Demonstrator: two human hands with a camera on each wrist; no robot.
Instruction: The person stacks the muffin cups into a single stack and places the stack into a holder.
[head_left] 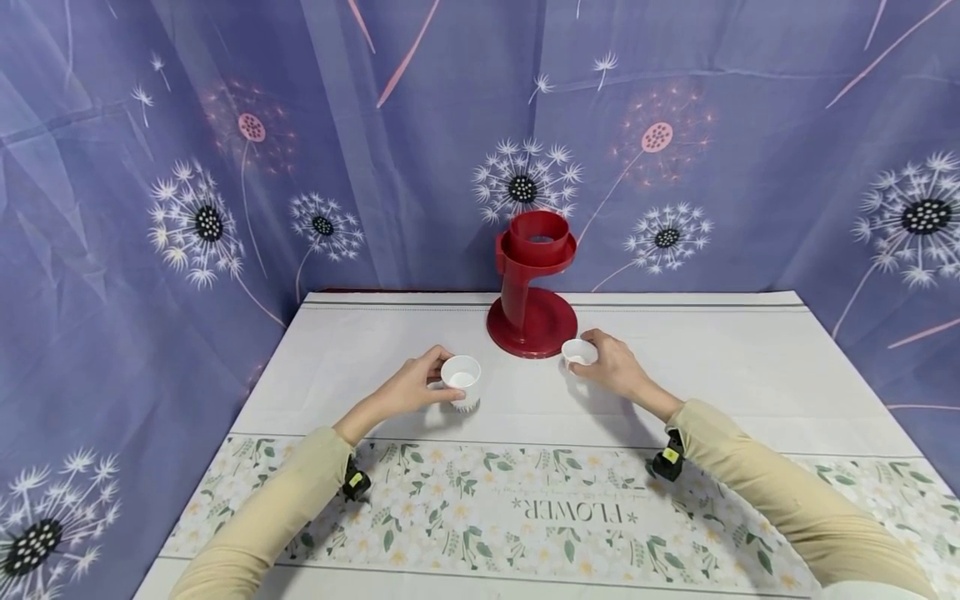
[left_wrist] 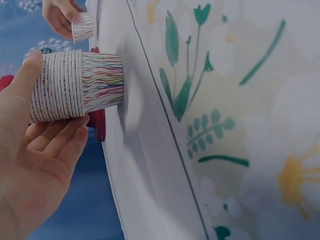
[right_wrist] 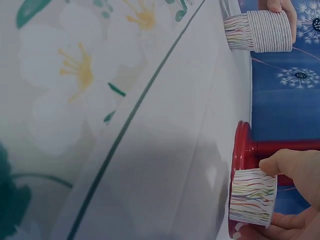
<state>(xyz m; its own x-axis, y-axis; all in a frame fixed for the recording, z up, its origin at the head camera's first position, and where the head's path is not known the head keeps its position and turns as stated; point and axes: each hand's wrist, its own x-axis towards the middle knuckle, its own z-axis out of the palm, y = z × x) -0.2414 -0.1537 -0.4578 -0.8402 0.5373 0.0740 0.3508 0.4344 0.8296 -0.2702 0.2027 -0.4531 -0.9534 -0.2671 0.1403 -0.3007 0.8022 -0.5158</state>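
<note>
My left hand grips a nested stack of paper cups near its rims, thumb on one side and fingers on the other. Seen in the left wrist view, the stack has many white rims and coloured wavy lines on the lowest cup. My right hand pinches a single paper cup of the same pattern. That cup is close to the round base of a red stand, with its mouth facing up. The stand carries a red ring-shaped holder on an upright post.
A white cloth with a floral band covers the table. Behind it hangs a blue curtain with dandelions, close to the table's back edge and the red stand. Each wrist bears a small black camera.
</note>
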